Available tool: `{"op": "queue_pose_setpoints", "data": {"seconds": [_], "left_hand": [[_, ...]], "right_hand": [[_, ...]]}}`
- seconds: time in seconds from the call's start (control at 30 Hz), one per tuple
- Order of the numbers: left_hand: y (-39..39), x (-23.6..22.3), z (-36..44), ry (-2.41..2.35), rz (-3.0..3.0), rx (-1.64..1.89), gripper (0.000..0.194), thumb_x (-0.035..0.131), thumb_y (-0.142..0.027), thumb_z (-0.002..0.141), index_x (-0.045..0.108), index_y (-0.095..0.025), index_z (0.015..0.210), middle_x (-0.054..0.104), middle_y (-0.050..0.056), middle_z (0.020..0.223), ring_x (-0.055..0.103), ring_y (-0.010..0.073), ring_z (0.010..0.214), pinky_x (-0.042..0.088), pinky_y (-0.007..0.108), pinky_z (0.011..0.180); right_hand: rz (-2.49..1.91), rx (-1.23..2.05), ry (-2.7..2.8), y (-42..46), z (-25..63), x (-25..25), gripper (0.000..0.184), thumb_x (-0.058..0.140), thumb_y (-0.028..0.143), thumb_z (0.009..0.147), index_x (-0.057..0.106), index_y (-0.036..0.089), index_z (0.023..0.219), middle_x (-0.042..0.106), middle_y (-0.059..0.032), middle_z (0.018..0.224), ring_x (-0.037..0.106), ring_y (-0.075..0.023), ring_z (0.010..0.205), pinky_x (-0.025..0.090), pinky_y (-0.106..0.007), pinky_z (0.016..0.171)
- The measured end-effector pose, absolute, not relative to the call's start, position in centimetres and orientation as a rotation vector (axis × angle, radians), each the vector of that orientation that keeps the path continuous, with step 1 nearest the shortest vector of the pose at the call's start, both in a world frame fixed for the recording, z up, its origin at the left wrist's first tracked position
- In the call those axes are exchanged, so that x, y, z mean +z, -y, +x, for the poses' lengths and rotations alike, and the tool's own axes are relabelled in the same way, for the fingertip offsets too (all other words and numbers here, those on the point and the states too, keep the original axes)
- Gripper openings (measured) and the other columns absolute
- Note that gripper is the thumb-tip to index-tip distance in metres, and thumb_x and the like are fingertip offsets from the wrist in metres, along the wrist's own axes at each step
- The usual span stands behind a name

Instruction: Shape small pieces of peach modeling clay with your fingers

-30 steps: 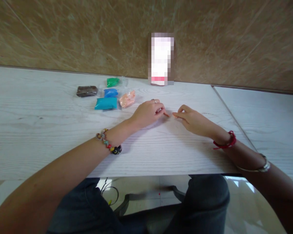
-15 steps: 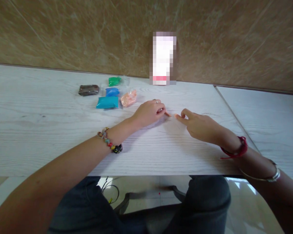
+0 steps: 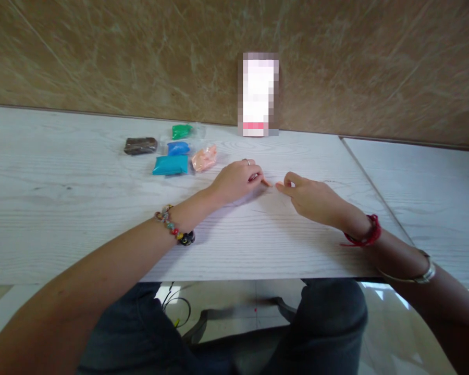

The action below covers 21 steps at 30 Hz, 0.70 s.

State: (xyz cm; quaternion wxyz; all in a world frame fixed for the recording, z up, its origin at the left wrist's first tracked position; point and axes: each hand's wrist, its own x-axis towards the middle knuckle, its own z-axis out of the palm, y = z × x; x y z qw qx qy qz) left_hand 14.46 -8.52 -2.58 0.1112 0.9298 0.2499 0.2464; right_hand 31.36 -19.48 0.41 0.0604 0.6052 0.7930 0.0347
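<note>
Over the white wood-grain tabletop, my left hand (image 3: 238,179) is closed, its fingers curled. A thin peach-orange strip (image 3: 266,183), which looks like modelling clay, sticks out from its fingertips close to the surface. Just to the right, my right hand (image 3: 312,197) points toward it with thumb and fingers drawn together. Whatever may be between those fingertips is too small to make out. A narrow gap separates the two hands. Up and left of my left hand lies a clear packet of peach clay (image 3: 204,158).
Left of the peach packet lie a turquoise packet (image 3: 170,165), a blue packet (image 3: 178,148), a green packet (image 3: 182,131) and a brown packet (image 3: 140,146). A phone-shaped pixelated object (image 3: 258,94) leans on the brown marbled wall (image 3: 101,57). The table's front edge runs above my legs.
My right hand has shifted slightly left, bringing its fingertips nearer to the strip. My left hand stays almost in place, still on the strip.
</note>
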Motion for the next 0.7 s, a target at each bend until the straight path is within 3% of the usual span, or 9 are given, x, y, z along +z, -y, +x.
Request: {"op": "queue_pose_setpoints", "data": {"seconds": [0.23, 0.4, 0.7], "left_hand": [[8.3, -2.8, 14.5, -0.711, 2.746, 0.777, 0.022, 0.045, -0.018, 0.083, 0.065, -0.014, 0.075, 0.063, 0.004, 0.074, 0.056, 0.0144, 0.073, 0.04, 0.026, 0.066], [8.5, -2.8, 14.5, -0.713, 2.753, 0.769, 0.019, 0.047, -0.016, 0.081, 0.065, -0.014, 0.075, 0.063, 0.004, 0.074, 0.056, 0.0143, 0.073, 0.04, 0.026, 0.066], [8.6, -2.7, 14.6, -0.709, 2.743, 0.732, 0.018, 0.048, -0.016, 0.081, 0.065, -0.014, 0.074, 0.063, 0.004, 0.074, 0.056, 0.014, 0.073, 0.04, 0.026, 0.066]], "right_hand": [[1.953, 0.058, -2.535, 18.9, 32.6, 0.7, 0.045, 0.031, 0.006, 0.08, 0.058, 0.014, 0.115, 0.054, -0.0104, 0.105, 0.053, -0.0125, 0.073, 0.038, -0.025, 0.059], [1.886, 0.125, -2.417, 19.1, 32.6, 0.4, 0.041, 0.032, 0.014, 0.085, 0.057, 0.023, 0.116, 0.055, -0.0067, 0.1, 0.045, -0.0094, 0.055, 0.028, -0.025, 0.047], [1.844, 0.208, -2.398, 19.3, 32.2, 0.3, 0.04, 0.032, 0.015, 0.085, 0.057, 0.024, 0.115, 0.056, -0.007, 0.103, 0.046, -0.0095, 0.058, 0.024, -0.024, 0.044]]}}
